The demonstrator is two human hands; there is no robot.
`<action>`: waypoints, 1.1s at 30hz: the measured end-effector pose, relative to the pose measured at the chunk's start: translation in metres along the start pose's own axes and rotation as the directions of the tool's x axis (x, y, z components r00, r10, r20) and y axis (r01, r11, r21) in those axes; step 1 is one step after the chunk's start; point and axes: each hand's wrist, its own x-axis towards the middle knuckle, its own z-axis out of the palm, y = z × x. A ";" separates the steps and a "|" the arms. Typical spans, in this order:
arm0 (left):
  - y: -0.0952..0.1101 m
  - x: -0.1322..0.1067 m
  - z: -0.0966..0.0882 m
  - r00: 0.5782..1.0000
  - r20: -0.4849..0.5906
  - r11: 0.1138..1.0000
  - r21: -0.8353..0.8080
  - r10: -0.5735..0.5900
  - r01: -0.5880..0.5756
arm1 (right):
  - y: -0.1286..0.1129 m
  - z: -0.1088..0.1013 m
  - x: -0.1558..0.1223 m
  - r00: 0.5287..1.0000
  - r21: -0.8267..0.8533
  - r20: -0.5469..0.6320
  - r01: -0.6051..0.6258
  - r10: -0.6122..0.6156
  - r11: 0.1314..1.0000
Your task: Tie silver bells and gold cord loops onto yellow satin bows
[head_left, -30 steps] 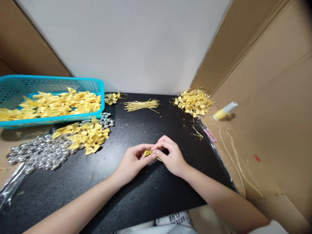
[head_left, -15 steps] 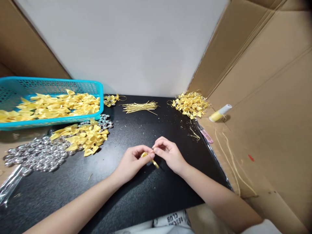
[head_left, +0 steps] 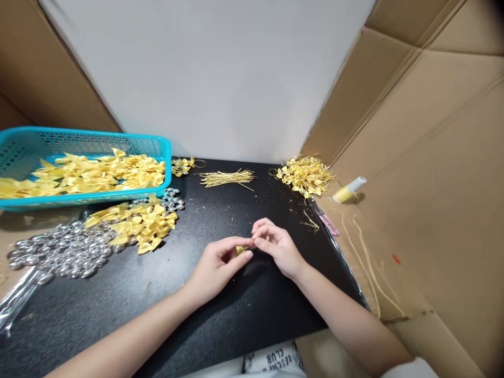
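Observation:
Over the near middle of the black table, my left hand (head_left: 218,266) is curled around a yellow ribbon bow (head_left: 240,250), which is mostly hidden behind its fingers. Its thumb and index finger stand slightly apart, and the bow shows through the gap. My right hand (head_left: 280,252) meets the left index fingertip, with its own thumb and fingers pinched together. Whatever lies in that pinch is too small or hidden to name. Beyond both hands is a bundle of gold cord pieces (head_left: 227,178).
A blue basket (head_left: 168,163) of yellow bows stands at left. Before it lie loose bows (head_left: 147,226) and silver beads (head_left: 66,252). Finished-looking bow pieces (head_left: 305,176) are heaped at the back right, near pink-handled scissors (head_left: 327,221) and a thread spool (head_left: 349,190). Cardboard walls (head_left: 433,157) flank the table.
The bow has slipped further behind my left fingers, and its dangling end no longer shows. My left thumb has parted from the index finger, which now reaches my right fingertips. The view has shifted slightly.

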 end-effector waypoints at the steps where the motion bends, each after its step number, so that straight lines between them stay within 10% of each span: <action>1: 0.000 0.000 0.000 1.000 0.011 1.000 -0.022 -0.017 0.017 | 0.000 0.001 0.000 1.000 -0.029 0.026 0.004 -0.004 1.000; 6: -0.002 0.003 -0.002 0.993 0.016 0.975 -0.186 -0.117 0.118 | -0.002 -0.022 0.007 0.997 -0.441 0.023 0.072 -0.069 0.895; 9: -0.005 0.003 -0.006 0.982 -0.004 0.938 -0.298 -0.187 0.177 | -0.009 -0.075 0.007 0.972 -0.857 -0.203 -0.116 -0.122 0.502; 11: -0.009 0.003 -0.007 0.977 0.003 0.909 -0.364 -0.214 0.201 | -0.013 -0.117 0.000 0.917 -0.896 -0.388 -0.349 -0.097 0.275; 17: -0.014 0.006 -0.005 0.973 0.044 0.852 -0.476 -0.227 0.220 | -0.011 -0.183 -0.019 0.847 -0.845 -0.532 -0.530 -0.017 0.067; 24: -0.011 0.008 -0.007 0.965 0.081 0.743 -0.624 -0.248 0.244 | -0.006 -0.173 -0.005 0.829 -0.830 -0.554 -0.557 0.077 0.023; 33: -0.012 0.011 -0.010 0.968 0.077 0.656 -0.722 -0.239 0.220 | -0.027 -0.167 -0.011 0.877 -0.841 -0.478 -0.472 0.045 0.263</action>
